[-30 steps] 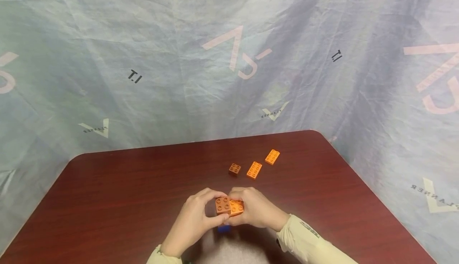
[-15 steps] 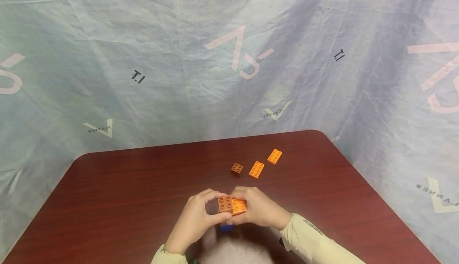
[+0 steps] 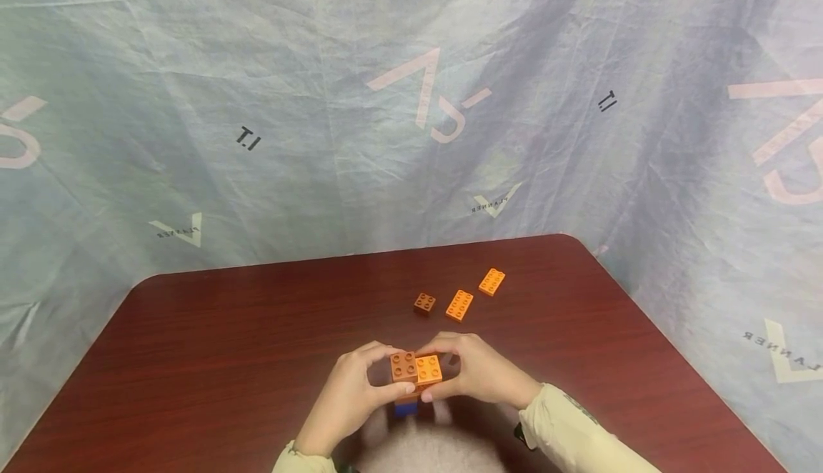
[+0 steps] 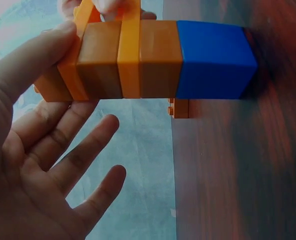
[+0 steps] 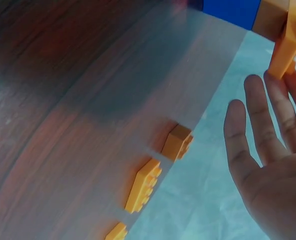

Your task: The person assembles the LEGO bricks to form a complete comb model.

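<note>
Between both hands stands a toy brick tower: a blue brick (image 4: 215, 60) at the bottom, then brown bricks alternating with thinner orange bricks. Its top brown brick (image 3: 403, 367) shows studs. Beside that brick, the upper orange brick (image 3: 429, 369) juts out to the right. My left hand (image 3: 350, 387) pinches the tower's upper part between thumb and fingers; its other fingers spread apart in the left wrist view. My right hand (image 3: 479, 373) has thumb and fingertips at the front and back of the jutting orange bricks, its palm away from them. In the right wrist view fingertips touch an orange brick (image 5: 288, 45).
Farther back on the dark red table (image 3: 257, 330) lie a small brown brick (image 3: 425, 303), an orange brick (image 3: 459, 305) and another orange brick (image 3: 491, 281) behind it. A pale printed cloth (image 3: 321, 137) hangs around the table's back and sides.
My right hand has drawn slightly to the right, its palm off the jutting orange brick, thumb and fingers wider apart. My left hand keeps its hold on the tower.
</note>
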### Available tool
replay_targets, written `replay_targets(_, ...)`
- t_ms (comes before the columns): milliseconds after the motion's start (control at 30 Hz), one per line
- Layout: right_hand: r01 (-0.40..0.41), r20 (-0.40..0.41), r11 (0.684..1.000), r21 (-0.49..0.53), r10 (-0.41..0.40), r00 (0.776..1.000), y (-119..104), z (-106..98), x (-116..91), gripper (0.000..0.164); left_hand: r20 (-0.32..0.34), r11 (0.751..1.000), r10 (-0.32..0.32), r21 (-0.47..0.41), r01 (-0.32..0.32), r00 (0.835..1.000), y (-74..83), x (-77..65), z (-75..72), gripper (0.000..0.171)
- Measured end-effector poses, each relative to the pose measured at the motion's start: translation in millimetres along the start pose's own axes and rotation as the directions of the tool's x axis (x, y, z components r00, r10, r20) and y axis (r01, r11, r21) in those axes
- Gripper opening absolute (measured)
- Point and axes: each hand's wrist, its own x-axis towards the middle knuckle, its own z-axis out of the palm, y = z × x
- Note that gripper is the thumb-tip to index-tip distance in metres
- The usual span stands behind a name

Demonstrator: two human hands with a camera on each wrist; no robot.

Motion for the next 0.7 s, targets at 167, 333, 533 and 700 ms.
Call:
replay_targets(167, -0.066, 0.037, 0.998, 0.006, 0.066, 0.997, 5, -13, -9, 0.048, 0.005, 1.0, -0.016, 0.019, 0.016, 1.0, 1.4, 0.5, -0.7, 0.041)
replay_targets(333, -0.087, 0.104, 0.994, -0.059, 0.093, 0.99, 14, -29, -17, 0.046, 0.0, 0.998, -0.044, 0.043, 0.044, 0.999, 1.7, -0.6, -0.4, 0.045)
replay_targets(533, -0.122, 0.003, 0.978, -0.168, 0.124, 0.992, 28, -39, -16, 0.042, -0.012, 0.996, -0.056, 0.064, 0.057, 0.998, -1.1, -1.0, 1.3, 0.045)
replay_targets(700, -0.22, -0.125, 0.959, -0.178, 0.2, 0.972, 44, -44, -12, 0.039, 0.002, 0.995, -0.073, 0.075, 0.072, 0.997, 0.3, -0.5, 0.5, 0.048)
